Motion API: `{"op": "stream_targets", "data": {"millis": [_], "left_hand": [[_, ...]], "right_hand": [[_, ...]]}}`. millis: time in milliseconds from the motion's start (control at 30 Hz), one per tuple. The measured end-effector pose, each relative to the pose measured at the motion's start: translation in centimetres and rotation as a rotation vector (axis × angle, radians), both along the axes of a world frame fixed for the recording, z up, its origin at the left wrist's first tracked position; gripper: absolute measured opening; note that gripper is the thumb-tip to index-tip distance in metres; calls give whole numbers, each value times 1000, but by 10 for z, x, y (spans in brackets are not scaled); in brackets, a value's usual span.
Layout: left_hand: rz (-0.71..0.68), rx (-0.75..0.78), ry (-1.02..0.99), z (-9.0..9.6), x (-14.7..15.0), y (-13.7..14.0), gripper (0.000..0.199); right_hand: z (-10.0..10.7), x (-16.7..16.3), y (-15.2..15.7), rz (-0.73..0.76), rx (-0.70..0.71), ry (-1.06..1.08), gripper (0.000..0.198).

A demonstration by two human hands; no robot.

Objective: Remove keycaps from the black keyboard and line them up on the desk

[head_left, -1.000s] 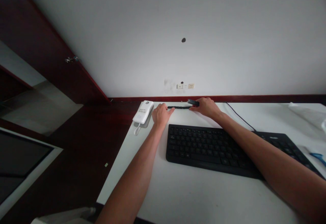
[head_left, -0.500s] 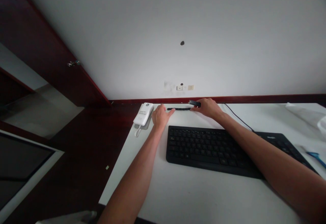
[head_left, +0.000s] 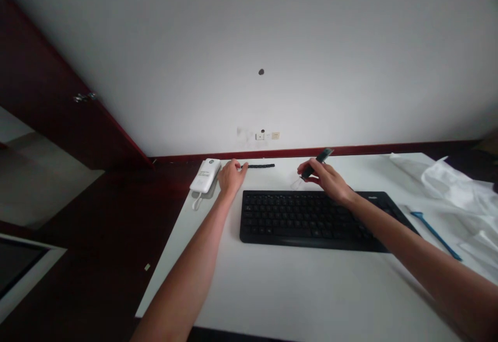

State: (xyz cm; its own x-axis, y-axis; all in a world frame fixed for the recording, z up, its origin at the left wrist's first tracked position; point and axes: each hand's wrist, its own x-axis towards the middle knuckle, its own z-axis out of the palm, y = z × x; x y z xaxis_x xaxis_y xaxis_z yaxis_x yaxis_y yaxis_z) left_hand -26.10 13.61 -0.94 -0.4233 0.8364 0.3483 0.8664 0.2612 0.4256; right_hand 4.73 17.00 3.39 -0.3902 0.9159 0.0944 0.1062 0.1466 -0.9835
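Note:
A thin row of small black pieces [head_left: 261,166], which look like keycaps, lies along the far side of the desk. My left hand [head_left: 231,178] rests at the row's left end, its thumb and forefinger apart and close to the end piece. My right hand [head_left: 329,180] is closed around a dark keycap puller [head_left: 311,168] above the keyboard's far edge. Thin wire loops point down from the puller, and a brush-like end sticks up. Below lies a black keyboard [head_left: 288,217], partly covered by my right hand and forearm.
A white power bank [head_left: 205,175] with a strap lies at the desk's left edge. To the right are a blue-handled brush-like tool [head_left: 438,235] and crumpled white plastic [head_left: 451,181]. A wall with sockets [head_left: 267,136] stands behind the desk [head_left: 272,285].
My right hand has lifted the puller away from the row's right end and moved right, above the keyboard's far edge. My left hand stays by the row. The view has shifted right.

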Motion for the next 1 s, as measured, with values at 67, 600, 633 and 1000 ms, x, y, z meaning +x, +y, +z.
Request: {"op": "stream_targets", "data": {"millis": [67,600,633,1000], "left_hand": [[-38,7,-8,3,2,-2,23],[-711,122,9,40,116,-55,26],[-718,119,-1,39,119,-56,30],[-776,54,-79,26,131,-60,48]], "right_hand": [[-7,9,-9,-46,18,-59,65],[-23,13,-18,-172,318,-7,40],[-23,14,-19,-184,331,-27,39],[-12,15,-30,-130,291,-48,39]]}}
